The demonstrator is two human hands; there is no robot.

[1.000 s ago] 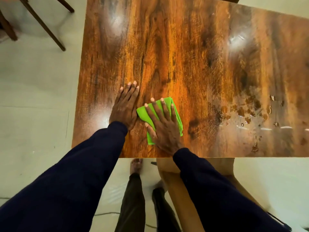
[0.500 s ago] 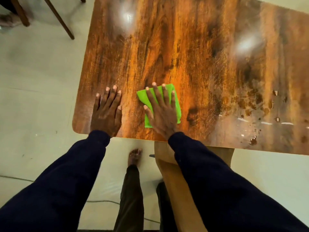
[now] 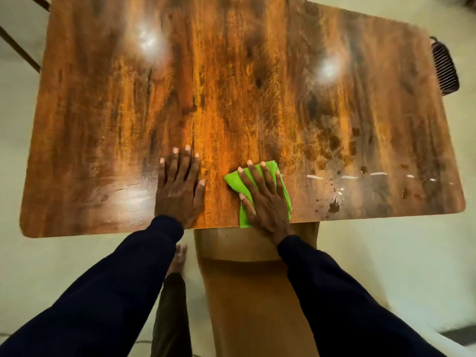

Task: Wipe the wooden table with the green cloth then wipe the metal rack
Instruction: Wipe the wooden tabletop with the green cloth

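Noted green cloth (image 3: 233, 180) folded to a pad at near edge of wooden table (image 3: 231, 73), a little right of the middle, with lower corner reaching that edge. Found right hand (image 3: 265, 199) spread flat on top, fingers straight and fanned, pressing rather than gripping; likely done to keep the whole pad in contact with the top. Logged left hand (image 3: 180, 189) just beside, palm down on bare wood, fingers straight, holding nothing; probably planted as a brace while leaning over. Marked droplets (image 3: 334, 204) and a wet streak toward near right corner, apart from the cloth, with blotchy patches above them; judged unwiped. Read left half as dry and glossy under lamp glare. Judged table stage under way, not finished; rack stage not begun. Spotted dark ribbed object (image 3: 445, 68) beyond right edge near far corner, off the table; cannot tell whether this is the metal rack. Saw wooden seat (image 3: 252, 279) under near edge between the sleeves, and a bare foot (image 3: 179, 256) on floor beside it. Expect next stroke to call for a sweep rightward along near edge, with even pressure and care not to push water over the edge.
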